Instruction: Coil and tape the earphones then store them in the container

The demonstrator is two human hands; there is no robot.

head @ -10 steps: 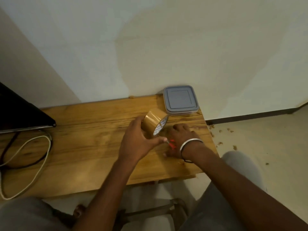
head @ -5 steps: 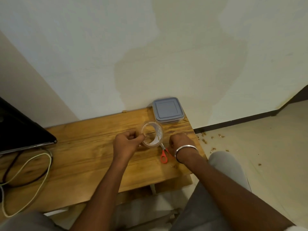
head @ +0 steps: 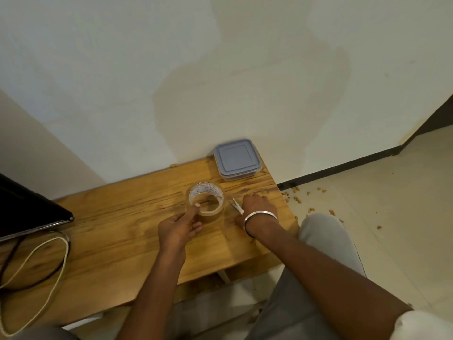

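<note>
I count one tape roll (head: 205, 199), pinched by my left hand (head: 180, 228); one lidded container (head: 236, 159) at the surface's (head: 103, 231) far right corner; right hand (head: 257, 207) covers scissors (head: 236, 205), grip unclear.

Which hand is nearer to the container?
Right. The right hand lies on the table just in front of the container; the left hand is farther back, at the tape roll.

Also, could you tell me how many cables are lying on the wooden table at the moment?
2: a white cable looping along the table's left end, and a dark cable curled inside that loop. Both run out of frame; more may be hidden.
</note>
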